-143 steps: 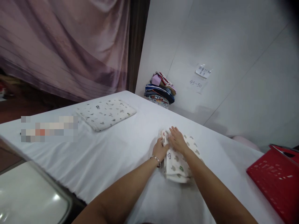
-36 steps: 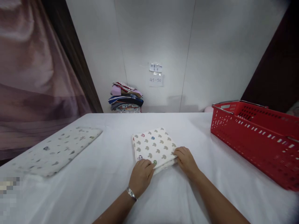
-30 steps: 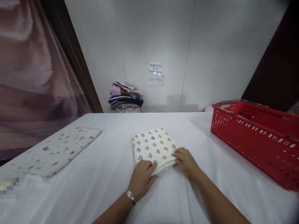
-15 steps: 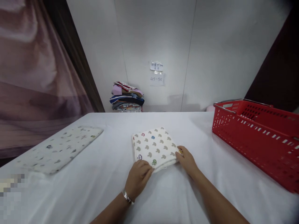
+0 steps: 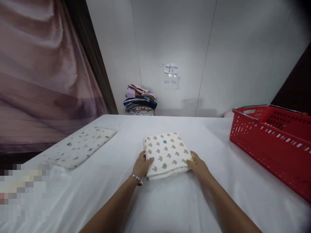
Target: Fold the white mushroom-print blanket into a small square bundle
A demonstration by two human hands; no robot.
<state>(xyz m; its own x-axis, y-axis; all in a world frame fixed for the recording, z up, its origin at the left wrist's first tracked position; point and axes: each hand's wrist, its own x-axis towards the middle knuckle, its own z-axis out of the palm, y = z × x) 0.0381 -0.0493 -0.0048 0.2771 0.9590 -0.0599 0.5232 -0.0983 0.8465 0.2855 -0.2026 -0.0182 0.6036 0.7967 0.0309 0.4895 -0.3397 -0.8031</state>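
Observation:
A folded white cloth with a mushroom print [image 5: 166, 153] lies in the middle of the white table [image 5: 170, 204]. My left hand [image 5: 143, 165] grips the cloth's left edge, thumb on top, fingers tucked under the fold. At the right near corner, my right hand [image 5: 198, 165] holds the cloth's edge in the same way. A bracelet sits on my left wrist.
A second folded printed cloth [image 5: 80, 147] lies at the table's left. A red plastic basket [image 5: 274, 139] stands at the right. A stack of folded clothes [image 5: 140, 100] rests against the white wall behind, under paper notes [image 5: 170, 75]. A pink curtain [image 5: 46, 71] hangs on the left.
My left hand moved from the cloth's near edge round to its left side. The right hand slid to the right near corner. The camera view shifted slightly left.

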